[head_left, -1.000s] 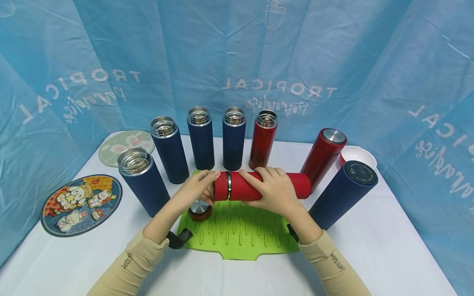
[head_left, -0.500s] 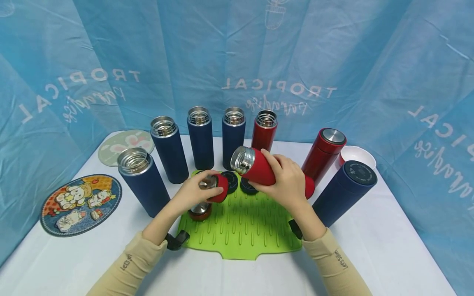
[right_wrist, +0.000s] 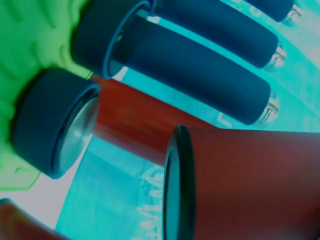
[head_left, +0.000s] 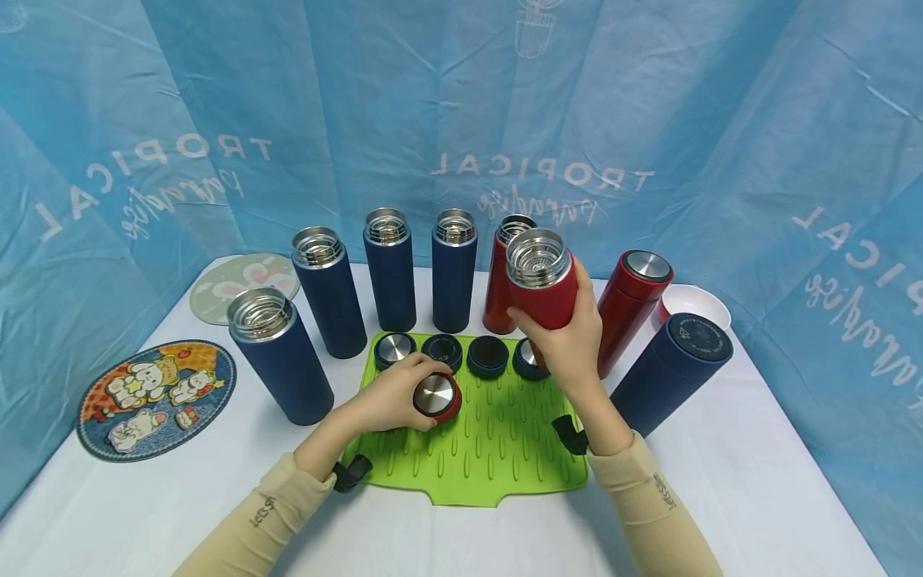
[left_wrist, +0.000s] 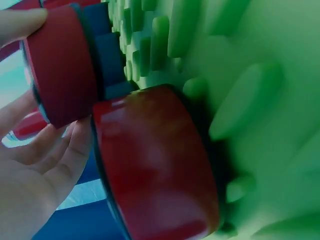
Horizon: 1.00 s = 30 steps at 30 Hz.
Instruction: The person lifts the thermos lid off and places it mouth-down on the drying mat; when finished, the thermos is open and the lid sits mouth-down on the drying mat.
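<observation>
My left hand grips a red bottle lid with a silver top, low over the green mat. In the left wrist view the fingers are spread round that lid's side, right beside a glossy red lid on the mat. The left hand hides this second lid in the head view. My right hand holds a red thermos bottle raised above the mat's back right corner, its lidless steel mouth tilted towards me. Its dark-rimmed base shows in the right wrist view. Several dark blue lids line the mat's back edge.
Lidless blue bottles stand at the back and left, with a lidless red bottle behind the raised one. At right are a lidded red bottle, a lidded blue bottle and a bowl. An oval placemat lies left.
The red lid has come apart from its bottle. My left hand has brought it down towards the mat, silver top up; my right hand has raised and turned the bottle more upright.
</observation>
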### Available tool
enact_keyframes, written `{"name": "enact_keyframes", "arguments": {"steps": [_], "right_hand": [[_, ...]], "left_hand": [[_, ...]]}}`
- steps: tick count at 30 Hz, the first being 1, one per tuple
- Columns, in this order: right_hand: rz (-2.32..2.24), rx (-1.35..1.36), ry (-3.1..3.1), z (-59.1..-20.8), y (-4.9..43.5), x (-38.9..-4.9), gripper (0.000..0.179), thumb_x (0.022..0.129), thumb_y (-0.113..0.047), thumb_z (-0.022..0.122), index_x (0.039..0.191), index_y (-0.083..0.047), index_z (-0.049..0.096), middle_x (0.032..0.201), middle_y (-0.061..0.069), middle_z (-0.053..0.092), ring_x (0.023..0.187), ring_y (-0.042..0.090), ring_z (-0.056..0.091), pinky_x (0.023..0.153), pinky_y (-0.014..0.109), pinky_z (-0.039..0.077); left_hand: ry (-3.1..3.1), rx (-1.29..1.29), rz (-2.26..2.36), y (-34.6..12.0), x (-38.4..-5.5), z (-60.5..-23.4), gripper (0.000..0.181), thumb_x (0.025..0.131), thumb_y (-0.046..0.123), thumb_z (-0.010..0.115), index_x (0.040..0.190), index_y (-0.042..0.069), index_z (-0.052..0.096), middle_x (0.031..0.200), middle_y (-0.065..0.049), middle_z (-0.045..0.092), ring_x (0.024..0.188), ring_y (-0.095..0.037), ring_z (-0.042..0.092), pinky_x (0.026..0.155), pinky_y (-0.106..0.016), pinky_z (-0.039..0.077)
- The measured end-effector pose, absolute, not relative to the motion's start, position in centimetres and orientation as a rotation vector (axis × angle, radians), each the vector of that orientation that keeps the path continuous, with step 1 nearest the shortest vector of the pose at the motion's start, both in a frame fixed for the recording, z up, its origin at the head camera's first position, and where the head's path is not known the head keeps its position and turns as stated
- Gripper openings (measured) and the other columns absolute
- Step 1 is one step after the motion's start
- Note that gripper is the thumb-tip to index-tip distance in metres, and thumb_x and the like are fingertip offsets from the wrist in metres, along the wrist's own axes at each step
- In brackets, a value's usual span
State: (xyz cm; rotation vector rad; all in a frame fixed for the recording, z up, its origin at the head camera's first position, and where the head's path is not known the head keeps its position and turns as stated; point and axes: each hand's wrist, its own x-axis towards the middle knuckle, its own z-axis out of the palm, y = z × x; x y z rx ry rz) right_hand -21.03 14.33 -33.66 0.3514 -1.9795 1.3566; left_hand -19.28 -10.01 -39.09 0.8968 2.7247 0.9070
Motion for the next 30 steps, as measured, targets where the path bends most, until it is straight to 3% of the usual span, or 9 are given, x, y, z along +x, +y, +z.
{"name": "enact_keyframes", "arguments": {"steps": [4,11,22,30], "right_hand": [[1.635,0.362,-1.892,-33.0,14.4,-21.6,0.079,0.074,-0.007,0.075,0.139,-0.016,0.031,0.129,0.000,0.049,0.115,0.015,0.047,0.091,0.040,0.043],[1.866,0.328,-1.778,-32.3,14.2,-22.4,0.079,0.077,0.004,0.067,0.139,-0.010,0.020,0.135,0.008,0.037,0.121,0.017,0.039,0.096,0.039,0.040],[1.725,0.150,-1.786,-33.9,14.2,-24.3,0.076,0.079,-0.004,0.070,0.139,-0.006,0.023,0.136,0.014,0.031,0.124,0.020,0.033,0.100,0.041,0.034],[1.624,0.001,-1.863,-37.2,15.5,-28.5,0.081,0.079,-0.028,0.073,0.143,-0.020,0.024,0.136,0.005,0.031,0.124,0.014,0.033,0.100,0.039,0.035]], "left_hand": [[2.722,0.953,0.829,-9.8,-19.4,-39.6,0.066,0.066,0.017,0.079,0.127,0.010,0.054,0.118,-0.012,0.052,0.096,-0.023,0.055,0.074,-0.034,0.048],[2.740,0.982,0.787,-9.6,-19.6,-40.2,0.069,0.066,0.017,0.079,0.128,0.004,0.052,0.116,-0.013,0.055,0.097,-0.023,0.057,0.077,-0.035,0.049],[2.715,0.971,0.727,-9.5,-19.9,-40.7,0.067,0.069,0.023,0.080,0.127,0.002,0.053,0.115,-0.010,0.057,0.097,-0.021,0.058,0.077,-0.032,0.049],[2.702,0.968,0.715,-9.4,-19.8,-40.5,0.067,0.071,0.023,0.078,0.129,0.001,0.052,0.117,-0.012,0.057,0.099,-0.022,0.058,0.077,-0.032,0.049]]}}
